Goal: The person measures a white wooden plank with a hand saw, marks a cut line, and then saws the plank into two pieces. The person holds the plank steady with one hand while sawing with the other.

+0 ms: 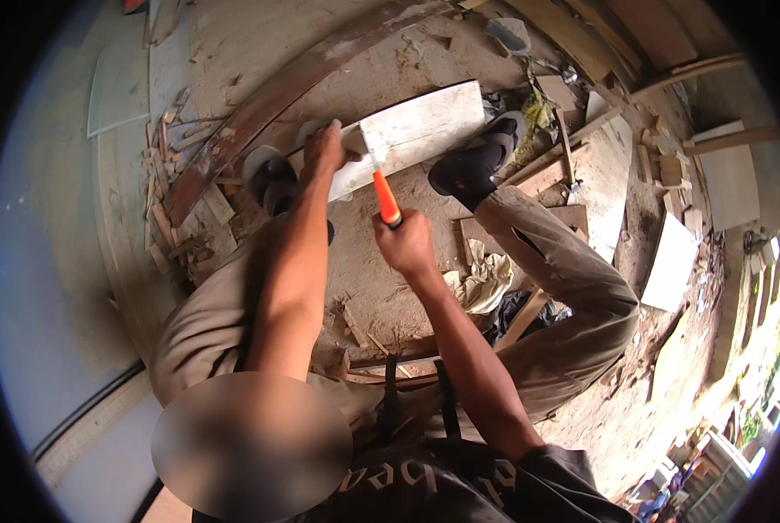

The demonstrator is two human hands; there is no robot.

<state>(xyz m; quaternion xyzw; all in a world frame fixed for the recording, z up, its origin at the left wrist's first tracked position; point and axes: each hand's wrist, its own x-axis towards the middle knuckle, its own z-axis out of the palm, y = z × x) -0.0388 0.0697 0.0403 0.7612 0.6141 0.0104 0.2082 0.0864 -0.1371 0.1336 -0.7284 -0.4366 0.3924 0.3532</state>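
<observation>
A white, scuffed board (425, 125) lies slantwise between my two feet. At the board's left end my left hand (325, 155) grips it, with the thumb toward the board's face; some of the fingers are hidden. My right hand (406, 244) is closed around the dark butt end of an orange-handled hand tool (386, 195). Its narrow pale blade points away from me and meets the board just right of my left hand. Seen this nearly edge-on, the blade's exact kind cannot be made out.
Beyond the board a long, reddish-brown timber (294, 83) curves across the dirt floor. Wood scraps (168, 205) pile up at the left beside a glass-like sheet (120, 96). Crumpled cloth (481, 281) lies inside my right leg. Pale panels (669, 261) and offcuts spread at right.
</observation>
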